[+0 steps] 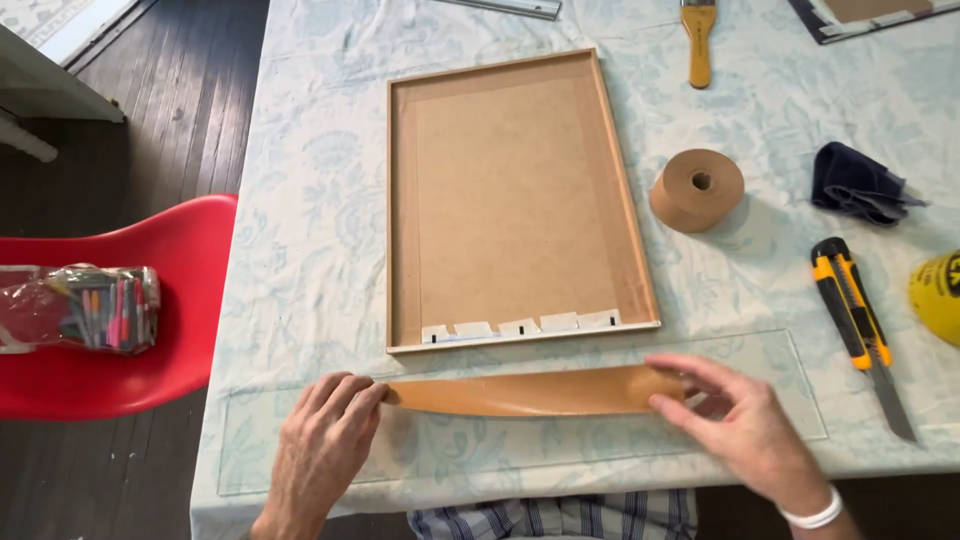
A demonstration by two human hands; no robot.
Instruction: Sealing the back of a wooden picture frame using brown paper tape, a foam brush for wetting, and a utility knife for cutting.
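A strip of brown paper tape (535,391) lies stretched lengthwise between the person's two hands, just below the bottom edge of the wooden picture frame (512,200), which rests back side up on the pale patterned tablecloth (310,250). The left hand (322,450) pins the strip's left end under its fingertips; the right hand (742,420) pinches the right end between thumb and fingers. The strip rests on a clear glass pane (600,440) lying flat near the table's front edge. To the right of the frame stands a roll of brown tape (697,189), with a dark cloth (858,184) and a yellow-and-black utility knife (860,325) farther right. A paintbrush (698,40) lies at the top. A red chair (120,320) beside the table carries a bag of markers (85,307).
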